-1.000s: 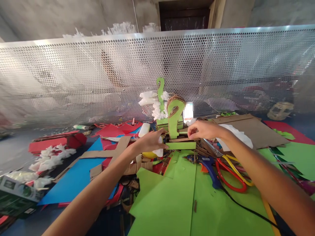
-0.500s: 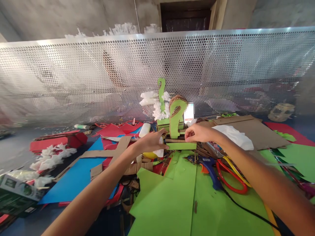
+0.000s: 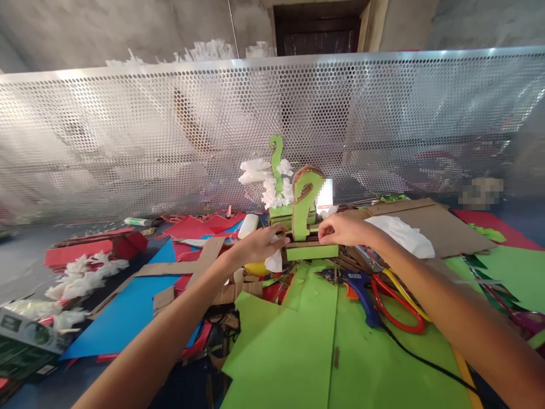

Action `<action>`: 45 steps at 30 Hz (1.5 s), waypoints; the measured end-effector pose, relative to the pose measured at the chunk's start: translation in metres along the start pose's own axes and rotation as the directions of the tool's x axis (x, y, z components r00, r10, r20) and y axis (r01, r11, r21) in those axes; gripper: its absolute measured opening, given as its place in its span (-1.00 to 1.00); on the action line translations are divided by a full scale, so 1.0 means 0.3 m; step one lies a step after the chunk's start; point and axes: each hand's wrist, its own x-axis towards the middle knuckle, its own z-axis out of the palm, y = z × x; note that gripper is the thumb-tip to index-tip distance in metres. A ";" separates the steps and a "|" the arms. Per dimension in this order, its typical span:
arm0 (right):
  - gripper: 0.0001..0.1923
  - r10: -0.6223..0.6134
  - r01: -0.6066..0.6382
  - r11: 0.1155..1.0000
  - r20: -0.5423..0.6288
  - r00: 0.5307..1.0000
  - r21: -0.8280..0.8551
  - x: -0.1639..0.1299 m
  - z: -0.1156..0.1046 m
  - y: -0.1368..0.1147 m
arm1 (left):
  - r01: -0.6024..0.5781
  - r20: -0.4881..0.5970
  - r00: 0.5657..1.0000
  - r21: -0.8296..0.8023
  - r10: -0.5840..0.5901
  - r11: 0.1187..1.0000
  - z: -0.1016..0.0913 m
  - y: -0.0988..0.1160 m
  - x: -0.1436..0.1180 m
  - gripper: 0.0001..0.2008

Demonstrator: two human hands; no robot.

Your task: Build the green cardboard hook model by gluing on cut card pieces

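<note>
An upright green cardboard hook (image 3: 300, 213), shaped like a question mark with bare brown edges, stands in a low green cardboard base (image 3: 313, 252). My left hand (image 3: 264, 243) grips the left end of this base, thumb and fingers at its rim. At the right end, my right hand (image 3: 340, 229) has its fingertips pinched together on the base's upper edge. Behind stands a similar, smaller green hook (image 3: 276, 162) with white ruffled pieces around it. A blue glue gun (image 3: 361, 295) and red-handled scissors (image 3: 398, 309) lie just right of centre, nearer me.
Green sheets (image 3: 281, 352) cover the near middle. Leftward lie a blue sheet (image 3: 114, 324), cardboard strips (image 3: 168, 269) and a red folded box (image 3: 85, 253). Brown cardboard (image 3: 447, 230) and crumpled white paper (image 3: 402, 236) are on the right. A perforated metal panel (image 3: 238, 113) closes off the back.
My left thumb has shifted up from the base's front face to its upper edge. The right hand stays pinched at the base's right end. The view has shifted slightly.
</note>
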 end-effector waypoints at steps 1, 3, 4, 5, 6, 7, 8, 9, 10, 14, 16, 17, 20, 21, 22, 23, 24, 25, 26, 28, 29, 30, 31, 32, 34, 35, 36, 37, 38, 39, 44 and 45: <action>-0.90 0.011 -0.011 1.000 -0.006 1.000 -0.008 -0.002 -0.001 -0.004 | 0.003 -0.003 1.000 0.002 -0.003 1.000 0.001 0.004 0.000 -0.45; -0.90 0.026 -0.026 0.999 -0.020 0.999 -0.026 -0.005 -0.003 -0.011 | 0.024 -0.011 1.000 0.018 -0.024 1.000 0.006 0.010 0.002 -0.47; -0.90 0.029 -0.030 0.999 -0.029 0.999 -0.036 -0.005 -0.003 -0.013 | 0.041 -0.018 0.999 0.034 -0.040 0.999 0.009 0.013 0.003 -0.48; -0.90 0.032 -0.034 0.998 -0.039 0.999 -0.045 -0.006 -0.003 -0.014 | 0.058 -0.027 0.998 0.050 -0.057 0.997 0.012 0.015 0.005 -0.49; -0.90 0.034 -0.037 0.998 -0.046 0.998 -0.051 -0.005 -0.003 -0.014 | 0.072 -0.034 0.997 0.063 -0.070 0.995 0.014 0.017 0.006 -0.50; -0.90 0.034 -0.036 0.998 -0.053 0.998 -0.051 -0.004 -0.003 -0.012 | 0.081 -0.036 0.996 0.069 -0.079 0.994 0.015 0.019 0.007 -0.50; -0.91 0.031 -0.034 0.998 -0.058 0.998 -0.047 -0.003 -0.002 -0.009 | 0.086 -0.037 0.996 0.066 -0.084 0.994 0.015 0.021 0.007 -0.50; -0.91 0.029 -0.031 0.999 -0.063 0.998 -0.044 -0.002 -0.002 -0.006 | 0.087 -0.037 0.996 0.056 -0.085 0.995 0.015 0.022 0.006 -0.50; -0.92 0.027 -0.030 0.999 -0.070 0.997 -0.046 0.000 -0.001 -0.002 | 0.085 -0.036 0.996 0.043 -0.084 0.995 0.014 0.023 0.005 -0.50; -0.93 0.021 -0.027 0.998 -0.100 0.995 -0.059 0.006 0.002 0.012 | 0.082 -0.050 0.995 0.016 -0.081 0.996 0.014 0.025 0.003 -0.49; -0.93 0.007 -0.013 0.998 -0.106 0.994 -0.058 0.007 0.003 0.017 | 0.100 -0.066 0.993 0.027 -0.098 0.995 0.017 0.027 0.004 -0.50; -0.92 -0.006 0.000 0.998 -0.108 0.994 -0.060 0.007 0.004 0.018 | 0.111 -0.075 0.991 0.034 -0.108 0.993 0.020 0.029 0.004 -0.50; -0.93 -0.056 0.049 0.997 -0.107 0.993 -0.064 0.006 0.007 0.014 | 0.127 -0.093 0.988 0.039 -0.123 0.991 0.025 0.034 0.005 -0.52; -0.93 -0.073 0.066 0.995 -0.102 0.992 -0.068 0.006 0.009 0.010 | 0.124 -0.096 0.988 0.035 -0.120 0.992 0.026 0.035 0.004 -0.52; -0.92 -0.089 0.081 0.993 -0.099 0.991 -0.081 0.005 0.010 0.005 | 0.118 -0.099 0.989 0.030 -0.114 0.993 0.027 0.036 0.004 -0.52; -0.92 -0.105 0.095 0.990 -0.101 0.989 -0.101 0.005 0.012 0.000 | 0.111 -0.102 0.989 0.025 -0.108 0.994 0.027 0.036 0.003 -0.53; -0.93 -0.124 0.111 0.986 -0.102 0.987 -0.125 0.005 0.013 -0.005 | 0.104 -0.104 0.989 0.023 -0.101 0.994 0.027 0.036 0.003 -0.53; -0.94 -0.141 0.125 0.982 -0.101 0.985 -0.144 0.005 0.014 -0.009 | 0.099 -0.105 0.990 0.023 -0.096 0.995 0.026 0.035 0.003 -0.53; -0.95 -0.154 0.137 0.979 -0.101 0.983 -0.153 0.005 0.015 -0.012 | 0.097 -0.105 0.990 0.027 -0.094 0.995 0.026 0.034 0.004 -0.52; -0.95 -0.163 0.148 0.978 -0.103 0.981 -0.145 0.006 0.017 -0.014 | 0.090 -0.105 0.991 0.034 -0.086 0.995 0.026 0.029 0.005 -0.51; -0.95 -0.161 0.147 0.980 -0.105 0.981 -0.133 0.006 0.018 -0.015 | 0.085 -0.105 0.991 0.034 -0.081 0.996 0.027 0.026 0.006 -0.51; -0.96 -0.154 0.140 0.983 -0.108 0.982 -0.121 0.007 0.018 -0.014 | 0.080 -0.106 0.992 0.031 -0.076 0.996 0.027 0.023 0.006 -0.50; -0.96 -0.144 0.132 0.985 -0.113 0.983 -0.108 0.007 0.019 -0.014 | 0.073 -0.106 0.992 0.026 -0.070 0.997 0.028 0.020 0.007 -0.50; -0.96 -0.133 0.122 0.988 -0.116 0.984 -0.095 0.006 0.019 -0.014 | 0.067 -0.106 0.992 0.020 -0.065 0.998 0.028 0.018 0.006 -0.49; -0.96 -0.106 0.098 0.993 -0.118 0.987 -0.068 0.006 0.018 -0.014 | 0.057 -0.100 0.993 0.003 -0.057 0.998 0.027 0.018 0.003 -0.49; -0.97 -0.092 0.086 0.995 -0.118 0.989 -0.056 0.006 0.018 -0.014 | 0.055 -0.097 0.994 -0.006 -0.055 0.998 0.025 0.020 0.001 -0.48; -0.96 -0.082 0.077 0.996 -0.115 0.990 -0.044 0.007 0.018 -0.013 | 0.054 -0.094 0.994 -0.014 -0.055 0.998 0.022 0.023 -0.001 -0.47; -0.95 -0.076 0.073 0.997 -0.110 0.991 -0.033 0.009 0.019 -0.011 | 0.053 -0.090 0.994 -0.021 -0.055 0.998 0.020 0.027 -0.004 -0.46; -0.95 -0.074 0.072 0.997 -0.105 0.992 -0.021 0.011 0.020 -0.008 | 0.053 -0.089 0.995 -0.025 -0.055 0.998 0.017 0.031 -0.006 -0.46; -0.95 -0.077 0.077 0.997 -0.101 0.992 -0.010 0.013 0.022 -0.004 | 0.050 -0.089 0.995 -0.026 -0.052 0.998 0.015 0.033 -0.007 -0.45; -0.95 -0.115 0.120 0.992 -0.093 0.989 0.049 0.021 0.025 0.019 | 0.073 -0.084 0.994 -0.017 -0.075 0.997 0.021 0.024 0.000 -0.47; -0.94 -0.118 0.124 0.990 -0.088 0.989 0.060 0.019 0.021 0.022 | 0.080 -0.081 0.993 -0.018 -0.081 0.997 0.024 0.020 0.002 -0.46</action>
